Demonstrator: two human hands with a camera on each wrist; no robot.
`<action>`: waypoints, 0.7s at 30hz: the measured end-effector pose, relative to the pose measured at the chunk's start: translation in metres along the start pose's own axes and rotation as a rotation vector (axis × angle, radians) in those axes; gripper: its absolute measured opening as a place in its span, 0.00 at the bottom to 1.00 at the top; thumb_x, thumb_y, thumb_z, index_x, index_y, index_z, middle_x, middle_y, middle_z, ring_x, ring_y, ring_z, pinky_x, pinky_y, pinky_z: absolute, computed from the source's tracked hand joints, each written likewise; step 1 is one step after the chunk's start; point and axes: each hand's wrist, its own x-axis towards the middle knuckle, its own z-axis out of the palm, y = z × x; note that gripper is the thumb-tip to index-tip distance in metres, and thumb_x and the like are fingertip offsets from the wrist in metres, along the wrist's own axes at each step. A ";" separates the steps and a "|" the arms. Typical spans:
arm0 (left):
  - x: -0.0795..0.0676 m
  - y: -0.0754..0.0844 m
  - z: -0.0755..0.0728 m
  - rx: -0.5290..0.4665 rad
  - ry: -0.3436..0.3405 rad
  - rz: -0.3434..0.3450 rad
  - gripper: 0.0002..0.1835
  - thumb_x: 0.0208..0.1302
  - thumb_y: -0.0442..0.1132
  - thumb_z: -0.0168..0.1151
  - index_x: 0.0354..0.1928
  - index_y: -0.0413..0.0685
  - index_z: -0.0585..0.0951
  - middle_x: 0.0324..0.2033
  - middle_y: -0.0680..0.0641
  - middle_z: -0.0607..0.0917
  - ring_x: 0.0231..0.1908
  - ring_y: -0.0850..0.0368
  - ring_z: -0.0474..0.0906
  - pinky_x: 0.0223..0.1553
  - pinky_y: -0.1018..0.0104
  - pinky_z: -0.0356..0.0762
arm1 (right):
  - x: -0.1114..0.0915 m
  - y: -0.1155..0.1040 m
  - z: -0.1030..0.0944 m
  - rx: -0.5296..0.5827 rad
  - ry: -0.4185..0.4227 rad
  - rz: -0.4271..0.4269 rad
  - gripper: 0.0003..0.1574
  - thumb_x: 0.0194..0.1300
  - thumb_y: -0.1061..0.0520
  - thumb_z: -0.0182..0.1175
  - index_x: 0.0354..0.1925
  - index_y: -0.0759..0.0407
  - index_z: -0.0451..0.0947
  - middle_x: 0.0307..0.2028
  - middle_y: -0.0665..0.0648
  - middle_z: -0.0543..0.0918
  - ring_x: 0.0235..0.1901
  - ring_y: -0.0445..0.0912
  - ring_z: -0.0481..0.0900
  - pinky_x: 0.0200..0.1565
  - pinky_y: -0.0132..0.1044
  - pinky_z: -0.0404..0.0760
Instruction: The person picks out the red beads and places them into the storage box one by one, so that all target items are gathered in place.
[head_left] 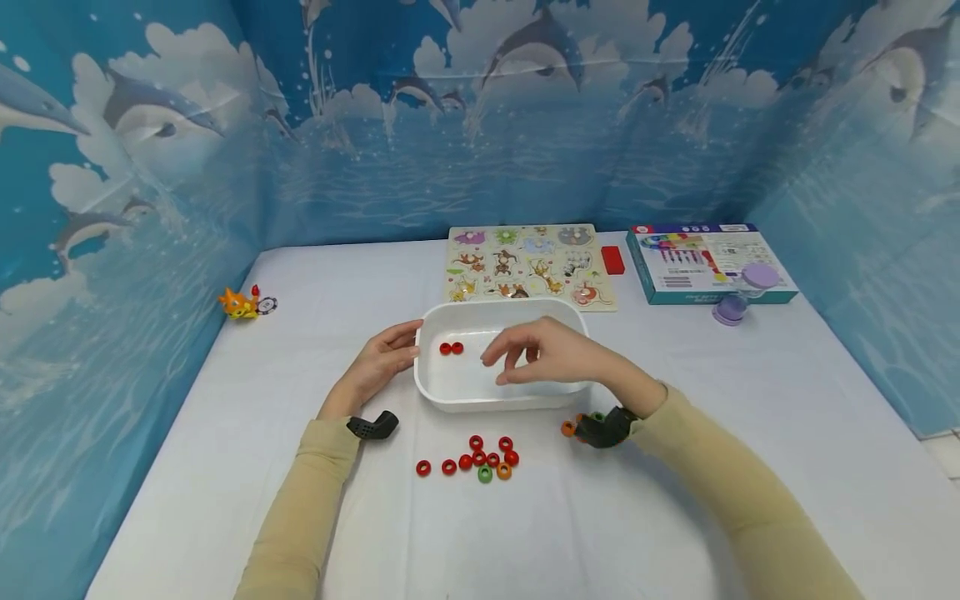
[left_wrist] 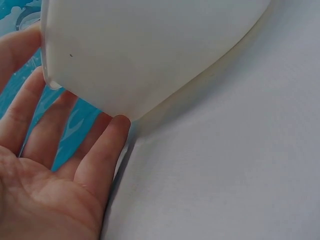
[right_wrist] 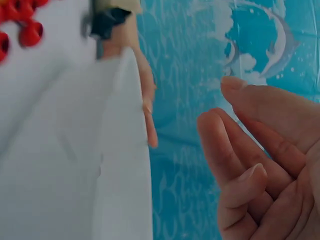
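Note:
A white plastic tub (head_left: pixel 480 398) stands on the table with two red beads (head_left: pixel 452 348) inside, near its left end. My left hand (head_left: pixel 378 362) rests against that left end, its fingers spread along the wall, as the left wrist view also shows with the hand (left_wrist: pixel 60 170) touching the tub (left_wrist: pixel 150 45). Over the tub's right half is my right hand (head_left: pixel 551 354), its fingers loosely bent. Thumb and fingertips stand apart, and nothing shows between them in the right wrist view, where the hand (right_wrist: pixel 265 165) hangs beside the tub's wall (right_wrist: pixel 125 165).
Several red beads (head_left: pixel 478 457), one green bead (head_left: pixel 484 474) and one orange bead (head_left: pixel 504 471) lie before the tub. More orange beads (head_left: pixel 568 428) lie partly under the right wrist. Behind are an animal puzzle board (head_left: pixel 531 267), a red block (head_left: pixel 612 260) and a boxed set (head_left: pixel 708 262).

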 end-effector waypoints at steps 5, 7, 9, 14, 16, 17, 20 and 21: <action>-0.001 0.000 0.000 0.006 -0.004 -0.002 0.26 0.58 0.30 0.57 0.60 0.42 0.66 0.59 0.39 0.67 0.54 0.52 0.68 0.50 0.62 0.71 | -0.030 0.005 0.030 0.037 -0.050 0.009 0.15 0.53 0.53 0.65 0.42 0.45 0.78 0.36 0.44 0.81 0.30 0.39 0.77 0.27 0.32 0.75; -0.001 0.001 0.000 0.003 -0.007 -0.002 0.26 0.59 0.30 0.57 0.61 0.40 0.65 0.59 0.38 0.66 0.54 0.52 0.68 0.50 0.63 0.71 | -0.039 0.008 0.041 0.029 -0.053 0.016 0.16 0.53 0.55 0.65 0.42 0.43 0.78 0.33 0.44 0.81 0.28 0.38 0.77 0.25 0.31 0.75; -0.001 0.001 0.000 -0.002 -0.004 -0.005 0.27 0.59 0.30 0.57 0.61 0.40 0.65 0.59 0.37 0.66 0.55 0.52 0.68 0.50 0.63 0.71 | -0.046 0.012 0.050 0.018 -0.047 0.014 0.16 0.51 0.55 0.66 0.41 0.45 0.78 0.32 0.46 0.82 0.27 0.38 0.77 0.23 0.31 0.74; -0.001 0.001 0.000 -0.001 -0.006 -0.001 0.27 0.58 0.30 0.57 0.61 0.39 0.65 0.59 0.37 0.66 0.55 0.52 0.67 0.50 0.63 0.71 | -0.057 0.023 0.067 -0.003 -0.038 0.008 0.16 0.51 0.53 0.66 0.41 0.50 0.78 0.32 0.48 0.82 0.28 0.36 0.76 0.22 0.30 0.74; -0.001 0.001 0.000 0.000 -0.008 0.001 0.27 0.58 0.30 0.58 0.61 0.40 0.65 0.59 0.38 0.66 0.55 0.52 0.67 0.50 0.63 0.71 | -0.059 0.027 0.071 -0.025 -0.039 0.019 0.16 0.51 0.53 0.67 0.41 0.48 0.78 0.32 0.46 0.81 0.28 0.36 0.76 0.23 0.29 0.74; -0.001 0.001 0.000 -0.003 -0.005 -0.002 0.27 0.58 0.31 0.58 0.60 0.41 0.66 0.59 0.39 0.67 0.55 0.52 0.68 0.50 0.63 0.71 | -0.060 0.029 0.074 -0.044 -0.037 0.021 0.16 0.50 0.52 0.67 0.41 0.47 0.78 0.31 0.45 0.81 0.28 0.36 0.76 0.24 0.29 0.74; -0.001 0.001 0.001 -0.003 -0.003 -0.004 0.27 0.58 0.31 0.59 0.60 0.42 0.66 0.59 0.39 0.67 0.55 0.52 0.68 0.50 0.63 0.71 | -0.060 0.036 0.079 -0.103 -0.022 0.017 0.17 0.49 0.50 0.68 0.40 0.44 0.78 0.29 0.43 0.80 0.28 0.37 0.75 0.24 0.28 0.73; -0.001 0.001 0.001 -0.002 -0.002 -0.004 0.27 0.58 0.31 0.59 0.60 0.42 0.66 0.59 0.39 0.67 0.55 0.52 0.67 0.50 0.63 0.71 | -0.060 0.037 0.080 -0.121 -0.013 0.013 0.17 0.49 0.49 0.68 0.40 0.43 0.78 0.30 0.41 0.79 0.28 0.38 0.75 0.25 0.28 0.73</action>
